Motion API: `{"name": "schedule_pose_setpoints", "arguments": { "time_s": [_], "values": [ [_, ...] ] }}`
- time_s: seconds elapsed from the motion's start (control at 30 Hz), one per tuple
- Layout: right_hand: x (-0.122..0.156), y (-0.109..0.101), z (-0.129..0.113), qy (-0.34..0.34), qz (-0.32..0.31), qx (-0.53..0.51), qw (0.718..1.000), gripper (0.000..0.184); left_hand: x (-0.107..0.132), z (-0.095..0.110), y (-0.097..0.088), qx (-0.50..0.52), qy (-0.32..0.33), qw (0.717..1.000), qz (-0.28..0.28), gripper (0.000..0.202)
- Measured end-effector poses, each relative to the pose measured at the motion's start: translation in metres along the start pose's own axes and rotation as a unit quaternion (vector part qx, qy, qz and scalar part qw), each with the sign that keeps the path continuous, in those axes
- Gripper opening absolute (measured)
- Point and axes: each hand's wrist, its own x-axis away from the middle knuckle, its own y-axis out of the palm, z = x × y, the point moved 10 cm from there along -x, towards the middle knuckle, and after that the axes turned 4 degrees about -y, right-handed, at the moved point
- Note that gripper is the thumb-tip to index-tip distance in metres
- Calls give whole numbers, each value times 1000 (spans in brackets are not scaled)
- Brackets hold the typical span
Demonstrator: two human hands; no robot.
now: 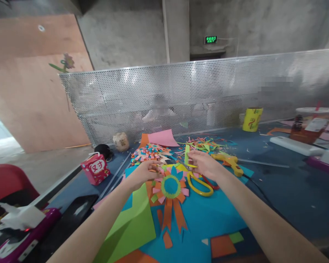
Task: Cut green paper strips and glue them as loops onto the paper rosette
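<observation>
My left hand (144,174) is curled, its fingertips pinched on a small paper piece I cannot make out, just above a paper rosette (170,187) with a blue centre, green ring and orange ribbons. My right hand (204,163) pinches a light green paper strip (186,155) that stands upright. Both hands hover over the blue paper sheet (208,215). Yellow-handled scissors (199,184) lie just below my right hand. A yellow glue gun (230,162) lies to its right.
A green sheet (131,226) lies under my left forearm. Paper scraps (203,144), a fringed paper flower (150,151) and a pink sheet (163,138) lie behind. A red carton (95,168), yellow cup (252,118) and perforated metal screen (208,95) stand around; a person sits behind the screen.
</observation>
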Motion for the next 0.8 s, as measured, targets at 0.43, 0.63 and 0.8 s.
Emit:
{"name": "schedule_pose_setpoints", "arguments": {
  "time_s": [0.43, 0.63, 0.8],
  "values": [
    [21, 42, 33, 107, -150, 36, 982, 22, 31, 1, 7, 196, -48, 979, 20, 47],
    [24, 44, 37, 120, -158, 65, 978, 17, 36, -7, 25, 146, -56, 987, -18, 50],
    [30, 46, 7, 52, -162, 34, 985, 12, 42, 9, 12, 116, 27, 992, 44, 30]
  ]
}}
